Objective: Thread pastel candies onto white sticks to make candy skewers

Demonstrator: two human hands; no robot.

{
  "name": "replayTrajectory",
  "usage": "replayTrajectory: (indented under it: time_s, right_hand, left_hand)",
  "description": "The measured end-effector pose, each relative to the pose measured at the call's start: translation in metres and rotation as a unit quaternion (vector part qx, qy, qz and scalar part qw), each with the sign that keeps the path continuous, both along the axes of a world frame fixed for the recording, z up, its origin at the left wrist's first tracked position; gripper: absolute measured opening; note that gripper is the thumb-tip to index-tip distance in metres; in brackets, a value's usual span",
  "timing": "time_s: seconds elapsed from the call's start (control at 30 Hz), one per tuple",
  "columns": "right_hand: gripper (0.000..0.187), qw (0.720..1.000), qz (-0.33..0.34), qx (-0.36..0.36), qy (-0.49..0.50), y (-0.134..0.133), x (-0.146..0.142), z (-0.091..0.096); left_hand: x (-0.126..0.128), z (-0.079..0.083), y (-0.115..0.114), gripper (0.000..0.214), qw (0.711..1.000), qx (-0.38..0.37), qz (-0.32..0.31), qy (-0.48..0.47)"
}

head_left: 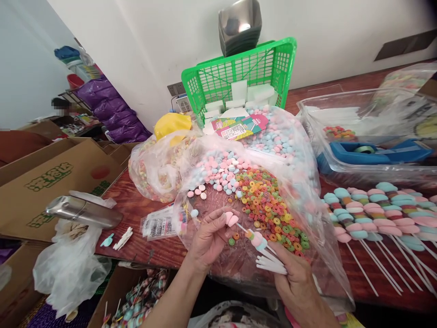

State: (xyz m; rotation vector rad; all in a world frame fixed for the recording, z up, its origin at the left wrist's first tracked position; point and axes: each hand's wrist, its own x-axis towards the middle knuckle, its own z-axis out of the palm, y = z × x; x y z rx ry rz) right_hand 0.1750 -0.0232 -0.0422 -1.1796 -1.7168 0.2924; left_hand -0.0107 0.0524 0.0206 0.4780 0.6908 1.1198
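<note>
Some pink candy (232, 219) | in left grip (210, 238) | at stick (242, 227) tip

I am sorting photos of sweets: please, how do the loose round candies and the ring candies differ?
The round candies are mostly pale pink and blue; the ring candies are red, orange, yellow and green. The round candies look solid, while the ring candies have a central hole. Both lie in heaps side by side.
</note>
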Motion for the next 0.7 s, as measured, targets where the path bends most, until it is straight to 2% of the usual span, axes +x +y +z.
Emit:
replayTrajectory:
  time_s: [0.17,0.43,0.7]
  right_hand:
    - [0.048,1.000,0.004,0.001,-0.002,-0.001,0.000,0.000]
    - [0.049,1.000,0.009,-0.024,0.001,-0.001,-0.001,0.001]
    - [0.044,0.998,-0.020,-0.064,-0.002,-0.001,-0.002,-0.002]
  left_hand:
    - [-0.003,-0.004,0.002,0.022,0.999,-0.021,0.017,-0.020]
    - [-0.003,-0.012,-0.001,0.021,0.999,-0.025,0.007,-0.028]
    - [-0.003,-0.016,-0.002,0.027,1.000,-0.024,0.004,-0.010]
